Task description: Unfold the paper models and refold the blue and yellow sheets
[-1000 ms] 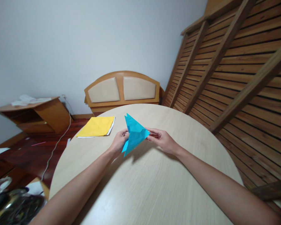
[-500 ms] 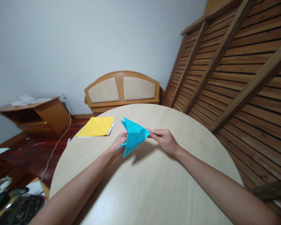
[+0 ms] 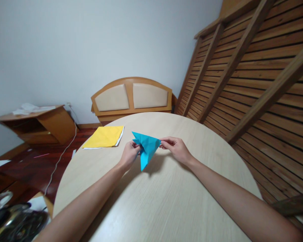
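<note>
Since a second ago the folded blue paper has tipped flatter and narrower, its long point now aimed down toward 6 o'clock.

The left hand pinches the paper's 9 o'clock edge between thumb and fingers; the right hand pinches its 3 o'clock corner the same way, both closed on it. The paper hangs just above the round table. A yellow sheet lies flat at 10 o'clock, well apart.

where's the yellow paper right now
In the head view the yellow paper lies flat near the far left edge of the round table, left of the left hand and the blue folded paper, untouched by either hand.
</note>
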A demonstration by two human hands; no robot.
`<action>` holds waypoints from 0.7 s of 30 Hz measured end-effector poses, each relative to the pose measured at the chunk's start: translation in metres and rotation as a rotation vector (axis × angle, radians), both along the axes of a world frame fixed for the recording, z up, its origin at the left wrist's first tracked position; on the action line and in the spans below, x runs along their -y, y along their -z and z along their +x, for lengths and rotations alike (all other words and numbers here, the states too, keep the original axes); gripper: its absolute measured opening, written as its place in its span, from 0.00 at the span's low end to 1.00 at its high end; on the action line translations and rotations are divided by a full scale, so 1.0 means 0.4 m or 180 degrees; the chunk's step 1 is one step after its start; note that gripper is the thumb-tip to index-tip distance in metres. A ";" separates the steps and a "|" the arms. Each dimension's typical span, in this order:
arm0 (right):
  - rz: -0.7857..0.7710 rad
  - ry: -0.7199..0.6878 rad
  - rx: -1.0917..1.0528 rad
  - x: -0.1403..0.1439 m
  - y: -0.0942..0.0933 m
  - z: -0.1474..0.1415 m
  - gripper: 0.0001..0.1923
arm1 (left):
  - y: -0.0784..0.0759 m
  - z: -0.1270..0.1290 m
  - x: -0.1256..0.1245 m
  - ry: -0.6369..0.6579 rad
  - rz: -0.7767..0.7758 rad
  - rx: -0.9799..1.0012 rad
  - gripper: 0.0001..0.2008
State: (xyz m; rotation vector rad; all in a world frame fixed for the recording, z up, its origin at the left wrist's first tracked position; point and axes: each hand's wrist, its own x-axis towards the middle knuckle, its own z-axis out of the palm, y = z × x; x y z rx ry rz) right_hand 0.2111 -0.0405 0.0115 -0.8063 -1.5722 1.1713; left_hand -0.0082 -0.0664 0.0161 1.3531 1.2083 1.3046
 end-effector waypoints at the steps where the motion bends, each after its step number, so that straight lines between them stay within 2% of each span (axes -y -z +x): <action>1: -0.0071 0.0008 -0.0009 -0.005 0.005 -0.001 0.19 | -0.002 0.001 0.002 -0.0034 0.0102 -0.0076 0.08; 5: -0.0410 -0.0087 -0.0072 -0.019 0.024 -0.004 0.19 | -0.015 0.009 0.020 0.0123 0.0533 -0.0293 0.07; 8: -0.0482 -0.0134 -0.0047 -0.022 0.033 -0.006 0.18 | -0.019 0.014 0.033 0.0241 0.0703 -0.0529 0.09; 11: -0.0478 0.0005 0.0015 -0.017 0.032 -0.007 0.17 | -0.014 0.015 0.041 0.0070 0.0839 -0.0844 0.12; 14: -0.0708 0.0082 0.0051 -0.001 0.017 -0.010 0.17 | -0.005 0.017 0.043 -0.0215 0.0978 -0.1196 0.15; 17: -0.0864 -0.0276 0.0041 0.020 -0.001 -0.013 0.20 | 0.007 0.021 0.042 -0.0314 0.1029 -0.1533 0.21; 21: -0.0577 -0.0592 0.0060 0.026 0.007 -0.020 0.23 | 0.024 0.033 0.037 -0.0262 0.0964 -0.1737 0.26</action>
